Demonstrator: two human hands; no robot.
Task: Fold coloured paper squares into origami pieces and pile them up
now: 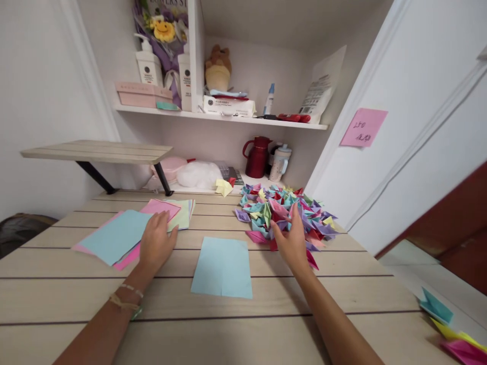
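My left hand (157,241) rests palm down with its fingers stretched out, at the edge of a light blue sheet (122,234) that lies over pink sheets. Its fingertips reach a pink sheet (162,206) beside pale green paper (185,214). At the heap of folded paper boats (262,208), my right hand (292,246) has thumb and fingers apart. Pink and red boats sit between and behind those fingers; a firm grip on one does not show. Between my hands a square light blue sheet (222,267) with a faint crease lies flat on the table.
The slatted wooden table (213,334) carries a small raised shelf (99,151) at back left. A crumpled yellow paper piece (223,187) lies near the back edge. Behind stand a red jug (257,158) and a pale cup (280,163). More folded paper (437,305) is at lower right.
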